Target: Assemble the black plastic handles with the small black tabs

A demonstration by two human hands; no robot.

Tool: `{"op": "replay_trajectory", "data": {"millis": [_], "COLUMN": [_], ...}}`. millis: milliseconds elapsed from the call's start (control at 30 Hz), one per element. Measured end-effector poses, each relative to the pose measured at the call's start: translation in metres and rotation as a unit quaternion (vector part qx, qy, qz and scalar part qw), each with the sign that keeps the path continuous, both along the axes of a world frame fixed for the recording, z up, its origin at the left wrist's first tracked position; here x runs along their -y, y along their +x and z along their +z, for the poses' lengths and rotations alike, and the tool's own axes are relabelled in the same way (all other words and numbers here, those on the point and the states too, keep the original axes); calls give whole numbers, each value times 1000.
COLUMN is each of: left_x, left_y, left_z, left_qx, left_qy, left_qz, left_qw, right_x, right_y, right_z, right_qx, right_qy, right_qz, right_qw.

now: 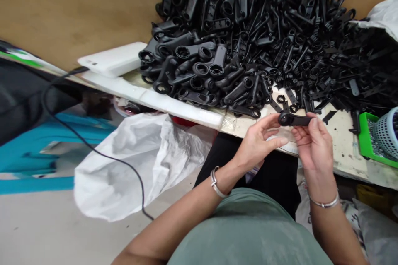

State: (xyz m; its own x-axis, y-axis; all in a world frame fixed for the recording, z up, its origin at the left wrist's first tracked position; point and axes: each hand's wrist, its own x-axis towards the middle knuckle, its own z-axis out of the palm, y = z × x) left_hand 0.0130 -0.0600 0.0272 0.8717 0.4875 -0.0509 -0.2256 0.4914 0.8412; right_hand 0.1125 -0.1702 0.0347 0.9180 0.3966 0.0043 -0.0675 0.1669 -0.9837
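Observation:
A black plastic arm with a round ring end [294, 120] is held over the table's front edge. My right hand [315, 140] grips its flat end between thumb and fingers. By the round end is my left hand [259, 138], with its thumb stretched out apart from the fingers. Its fingertips are at the ring's left side; whether they touch it I cannot tell. Just behind both hands lie small black toothed rings [281, 99] and flat black pieces. A large heap of similar black plastic arms [217, 60] rises behind them.
At right, a green tray [363, 136] holds small metal bits and a blue-grey basket [385, 132]. A white box [112, 59] stands left of the heap, with a black cable [93, 149] hanging near it. A white sack [124, 165] sits below the table edge.

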Motion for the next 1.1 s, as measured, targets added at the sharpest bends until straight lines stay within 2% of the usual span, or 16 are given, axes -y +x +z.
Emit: {"op": "replay_trajectory", "data": {"millis": [67, 133, 167, 233, 333, 400, 433, 533, 633, 800, 933, 1100], "left_x": [6, 8, 7, 1, -9, -12, -12, -10, -10, -14, -14, -13], "left_y": [4, 5, 4, 1, -6, -8, -8, -7, -9, -15, -17, -20], "left_z": [1, 4, 5, 8, 9, 7, 5, 1, 4, 13, 12, 11], "left_qx": [10, 2, -8, -24, -20, -14, -10, 9, 10, -14, -80, -75], "left_qy": [-15, -19, -17, 10, 109, 167, 189, 257, 322, 373, 432, 426], "left_qz": [14, 26, 26, 12, 1, -23, -35, -43, -44, -63, -70, -127], "left_qw": [1000, 999, 999, 1000, 994, 986, 981, 965, 946, 926, 895, 893], "right_x": [-6, -8, -7, 0, 11, 12, 10, 0, -7, -7, -7, -3], "right_y": [-16, -32, -38, -44, -38, -31, -27, -19, -17, -21, -22, -16], "right_z": [-3, -5, -6, -6, -1, 6, 9, 18, 22, 22, 15, -1], "right_qx": [-54, -94, -104, -88, 28, 91, 102, 90, 91, 119, 126, 69], "right_qy": [43, 56, 41, -34, -134, -126, -112, -81, -80, -96, -105, -120], "right_qz": [19, 53, 75, 114, 82, 62, 73, 134, 148, 141, 129, 153], "right_qw": [997, 993, 991, 989, 987, 986, 986, 984, 981, 978, 978, 978]}}
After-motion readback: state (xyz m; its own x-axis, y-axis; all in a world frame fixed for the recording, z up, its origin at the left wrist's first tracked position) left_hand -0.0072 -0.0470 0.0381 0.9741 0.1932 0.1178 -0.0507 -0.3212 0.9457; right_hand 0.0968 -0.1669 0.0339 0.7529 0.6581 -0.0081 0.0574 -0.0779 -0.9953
